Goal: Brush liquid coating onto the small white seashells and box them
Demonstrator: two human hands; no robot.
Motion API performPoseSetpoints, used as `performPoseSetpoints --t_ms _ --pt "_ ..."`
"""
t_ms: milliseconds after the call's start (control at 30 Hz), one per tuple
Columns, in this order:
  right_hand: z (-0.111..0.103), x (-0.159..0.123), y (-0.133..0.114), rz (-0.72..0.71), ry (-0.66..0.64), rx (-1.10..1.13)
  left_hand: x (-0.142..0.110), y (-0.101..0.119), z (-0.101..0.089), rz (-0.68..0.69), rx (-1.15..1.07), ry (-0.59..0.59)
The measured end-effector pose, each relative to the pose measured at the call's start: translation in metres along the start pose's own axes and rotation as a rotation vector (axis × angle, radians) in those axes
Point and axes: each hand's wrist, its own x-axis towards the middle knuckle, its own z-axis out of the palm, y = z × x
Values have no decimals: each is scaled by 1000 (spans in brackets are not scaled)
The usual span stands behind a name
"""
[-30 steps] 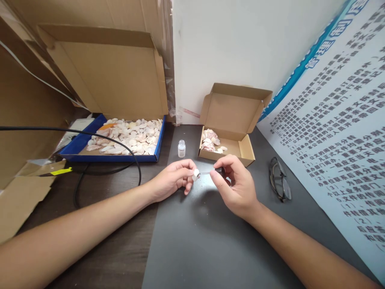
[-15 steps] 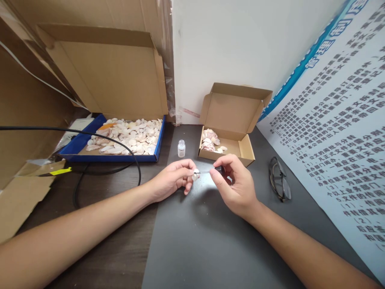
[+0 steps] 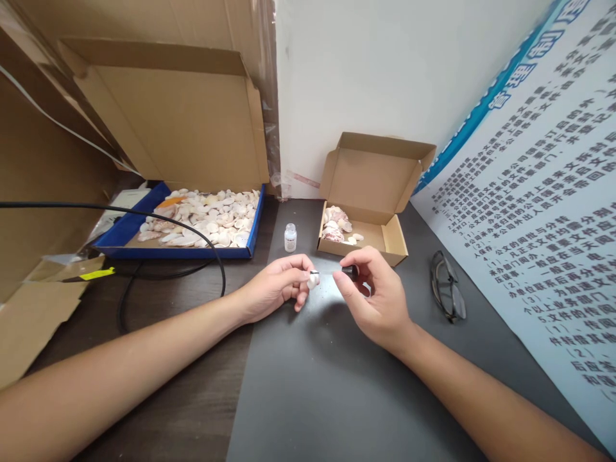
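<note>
My left hand is closed in a pinch on a small white shell above the dark mat. My right hand grips a thin brush with a black cap-like handle between thumb and fingers. The brush's dark tip reaches left and meets the shell, or sits just over it; I cannot tell which. Just beyond the hands, a small clear bottle with a pale label stands upright, its top uncapped. My left fingers partly hide the shell.
To the left, a blue-sided box holds many shells, with a black cable across it. A smaller cardboard box with several shells stands open beyond my right hand. Glasses lie at right, beside a printed sheet.
My right fingers have shifted slightly left and the brush has tilted, so more of its black handle shows and its tip sits a little higher on the shell. My left hand stays put.
</note>
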Motion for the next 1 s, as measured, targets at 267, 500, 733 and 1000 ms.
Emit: performPoseSetpoints --t_ms 267,500,733,1000 --pt "-3 1 -3 1 11 -27 0 0 0 -5 3 2" --pt "-2 1 -3 -4 -6 -24 0 0 -1 -6 0 -1" --pt "-3 1 -4 -21 -42 37 1 0 -1 1 -1 -9" --pt "-4 2 -5 -23 -47 -38 0 0 0 -4 -4 -1"
